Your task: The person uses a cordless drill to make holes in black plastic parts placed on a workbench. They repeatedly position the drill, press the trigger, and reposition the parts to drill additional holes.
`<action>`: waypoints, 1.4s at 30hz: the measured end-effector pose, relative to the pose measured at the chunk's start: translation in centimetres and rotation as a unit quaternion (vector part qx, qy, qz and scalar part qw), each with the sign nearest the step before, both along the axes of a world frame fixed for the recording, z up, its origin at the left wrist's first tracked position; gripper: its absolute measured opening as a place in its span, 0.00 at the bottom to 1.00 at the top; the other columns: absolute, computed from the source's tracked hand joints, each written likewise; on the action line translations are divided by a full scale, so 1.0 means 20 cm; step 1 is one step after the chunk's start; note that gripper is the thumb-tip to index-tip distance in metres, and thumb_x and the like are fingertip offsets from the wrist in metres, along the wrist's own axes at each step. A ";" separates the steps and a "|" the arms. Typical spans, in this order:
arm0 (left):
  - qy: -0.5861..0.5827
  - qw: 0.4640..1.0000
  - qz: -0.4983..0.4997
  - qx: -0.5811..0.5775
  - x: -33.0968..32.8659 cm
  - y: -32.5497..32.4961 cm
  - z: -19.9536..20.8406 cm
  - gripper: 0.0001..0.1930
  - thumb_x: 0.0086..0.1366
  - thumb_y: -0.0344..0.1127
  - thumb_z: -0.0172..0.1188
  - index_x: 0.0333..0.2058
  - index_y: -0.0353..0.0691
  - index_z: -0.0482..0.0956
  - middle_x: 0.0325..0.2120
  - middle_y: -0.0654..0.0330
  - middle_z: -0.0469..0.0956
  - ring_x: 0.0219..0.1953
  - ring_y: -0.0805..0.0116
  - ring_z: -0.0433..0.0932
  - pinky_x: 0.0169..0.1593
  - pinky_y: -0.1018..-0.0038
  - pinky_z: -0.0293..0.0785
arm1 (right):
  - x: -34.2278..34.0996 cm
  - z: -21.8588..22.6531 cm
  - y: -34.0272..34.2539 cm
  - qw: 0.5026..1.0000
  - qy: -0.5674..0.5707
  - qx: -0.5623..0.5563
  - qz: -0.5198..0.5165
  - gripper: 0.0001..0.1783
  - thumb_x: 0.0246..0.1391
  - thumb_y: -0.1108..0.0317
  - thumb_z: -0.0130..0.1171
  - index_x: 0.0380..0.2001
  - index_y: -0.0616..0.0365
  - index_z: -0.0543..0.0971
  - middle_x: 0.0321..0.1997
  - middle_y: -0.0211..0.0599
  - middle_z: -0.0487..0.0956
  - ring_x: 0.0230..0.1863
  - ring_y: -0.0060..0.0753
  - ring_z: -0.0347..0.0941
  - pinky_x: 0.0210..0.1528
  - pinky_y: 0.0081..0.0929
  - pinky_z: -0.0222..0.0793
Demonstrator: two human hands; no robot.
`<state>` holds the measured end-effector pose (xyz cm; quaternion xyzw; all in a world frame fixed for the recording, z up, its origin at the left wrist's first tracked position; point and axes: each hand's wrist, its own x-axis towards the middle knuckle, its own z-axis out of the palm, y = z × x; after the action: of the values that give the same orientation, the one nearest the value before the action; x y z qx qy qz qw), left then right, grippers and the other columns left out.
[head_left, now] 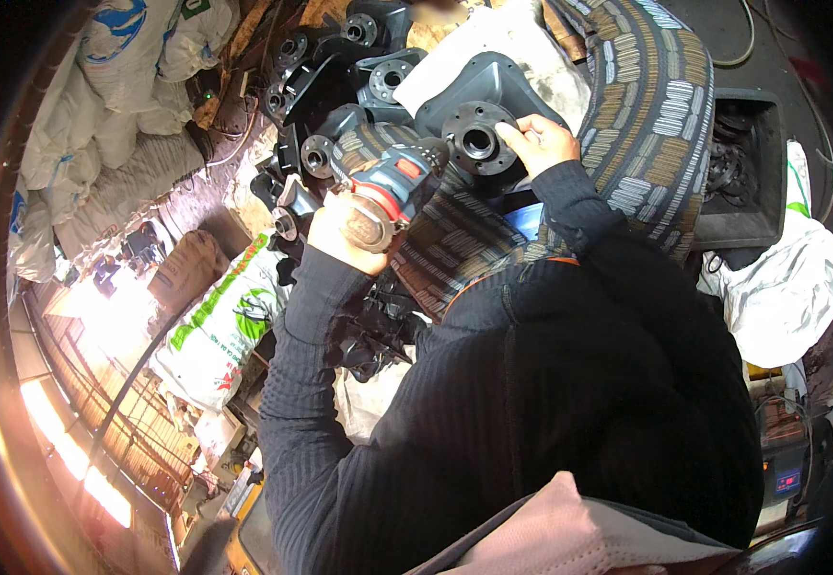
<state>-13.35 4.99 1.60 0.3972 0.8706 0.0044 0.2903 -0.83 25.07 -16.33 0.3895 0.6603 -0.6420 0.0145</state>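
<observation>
Black flanged part (469, 113) in the head view: it rests ahead of the person, its round flange facing up, beside patterned fabric (671, 115). The left hand (347, 228) grasps the rear of a blue-grey power tool (393, 182) with a red ring; the tool's dark front end sits close to the flange's left edge, contact unclear. The right hand (543, 147) has thumb and forefinger at the flange's right side; whether they pinch its face or something small, I cannot tell. More black flanged parts (391, 80) crowd beyond the tool. Good handling, I judge, means steadying the flange, keeping the tool square, and fingertips clear of its front end.
</observation>
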 end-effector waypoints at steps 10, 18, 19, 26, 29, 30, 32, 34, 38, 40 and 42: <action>0.015 0.995 -0.095 -0.014 -0.06 0.02 -0.05 0.15 0.47 0.42 0.66 0.32 0.40 0.79 0.30 0.54 0.80 0.37 0.57 0.79 0.43 0.65 0.74 | 0.01 0.02 0.03 1.000 0.015 0.011 0.005 0.16 0.45 0.57 0.68 0.27 0.61 0.79 0.17 0.30 0.73 0.20 0.17 0.65 0.25 0.20 0.63; 0.003 0.988 0.136 0.066 0.07 -0.09 -0.11 0.23 0.45 0.40 0.72 0.39 0.36 0.76 0.35 0.56 0.77 0.37 0.61 0.78 0.46 0.70 0.74 | -0.01 -0.08 0.04 0.998 0.047 -0.035 -0.025 0.14 0.51 0.58 0.63 0.35 0.57 0.81 0.22 0.24 0.75 0.23 0.17 0.67 0.26 0.19 0.64; -0.036 0.980 0.174 0.091 0.11 -0.07 -0.05 0.25 0.45 0.39 0.73 0.42 0.36 0.75 0.38 0.56 0.77 0.39 0.62 0.78 0.47 0.71 0.73 | 0.01 -0.10 0.06 0.986 0.051 -0.145 -0.071 0.14 0.53 0.58 0.61 0.37 0.56 0.80 0.24 0.25 0.75 0.23 0.17 0.67 0.26 0.19 0.65; 0.051 0.965 -0.144 0.213 0.38 0.13 0.32 0.23 0.50 0.39 0.67 0.46 0.43 0.75 0.40 0.57 0.78 0.42 0.57 0.77 0.47 0.64 0.73 | 0.15 0.00 0.21 0.688 0.224 -0.684 -0.090 0.21 0.61 0.68 0.42 0.53 0.71 0.66 0.46 0.49 0.74 0.51 0.47 0.72 0.53 0.43 0.71; -0.043 0.976 0.046 0.207 0.52 0.06 0.26 0.23 0.49 0.35 0.68 0.45 0.42 0.75 0.40 0.57 0.78 0.43 0.57 0.77 0.48 0.63 0.72 | 0.17 0.05 0.16 0.675 0.210 -0.698 -0.113 0.20 0.61 0.69 0.41 0.53 0.70 0.66 0.49 0.53 0.73 0.54 0.53 0.70 0.56 0.47 0.68; -0.066 0.972 0.073 0.213 0.54 0.06 0.24 0.22 0.50 0.34 0.67 0.45 0.41 0.75 0.39 0.57 0.78 0.42 0.57 0.78 0.47 0.63 0.72 | 0.16 0.01 0.15 0.647 0.201 -0.724 -0.128 0.18 0.61 0.69 0.40 0.50 0.70 0.67 0.51 0.56 0.72 0.56 0.57 0.68 0.57 0.51 0.66; -0.107 0.959 0.130 0.228 0.59 0.09 0.24 0.20 0.50 0.33 0.66 0.44 0.41 0.75 0.38 0.57 0.78 0.42 0.57 0.78 0.47 0.63 0.73 | 0.17 0.01 0.12 0.631 0.216 -0.733 -0.132 0.17 0.61 0.69 0.40 0.48 0.69 0.68 0.51 0.57 0.72 0.56 0.57 0.68 0.57 0.53 0.66; -0.068 0.972 0.058 0.217 0.56 0.12 0.26 0.19 0.50 0.33 0.65 0.43 0.42 0.76 0.37 0.58 0.78 0.41 0.57 0.78 0.46 0.63 0.73 | 0.18 0.01 0.12 0.637 0.215 -0.729 -0.130 0.16 0.60 0.69 0.41 0.46 0.68 0.69 0.51 0.57 0.72 0.56 0.58 0.68 0.57 0.55 0.65; -0.030 0.979 -0.007 0.200 0.53 0.14 0.25 0.19 0.50 0.33 0.65 0.42 0.43 0.76 0.37 0.58 0.78 0.41 0.57 0.78 0.46 0.63 0.73 | 0.18 0.06 0.10 0.661 0.201 -0.712 -0.121 0.16 0.59 0.69 0.42 0.46 0.68 0.69 0.52 0.58 0.71 0.56 0.58 0.68 0.58 0.53 0.65; -0.024 0.982 -0.028 0.187 0.50 0.10 0.22 0.19 0.50 0.34 0.65 0.43 0.44 0.76 0.38 0.59 0.78 0.41 0.57 0.78 0.46 0.62 0.73 | 0.19 0.06 0.11 0.659 0.200 -0.717 -0.107 0.17 0.59 0.69 0.42 0.47 0.69 0.68 0.52 0.58 0.71 0.56 0.57 0.68 0.58 0.51 0.65; 0.044 0.978 -0.062 0.193 0.50 0.08 0.22 0.18 0.51 0.35 0.65 0.43 0.45 0.77 0.38 0.59 0.78 0.41 0.57 0.77 0.45 0.62 0.73 | 0.19 0.07 0.11 0.655 0.212 -0.719 -0.094 0.18 0.59 0.69 0.43 0.50 0.69 0.67 0.53 0.57 0.71 0.57 0.55 0.68 0.57 0.47 0.66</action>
<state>-3.43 6.68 5.96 0.4985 0.8390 0.1369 0.1698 2.93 27.34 -14.96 0.1699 -0.0629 -0.9794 0.0894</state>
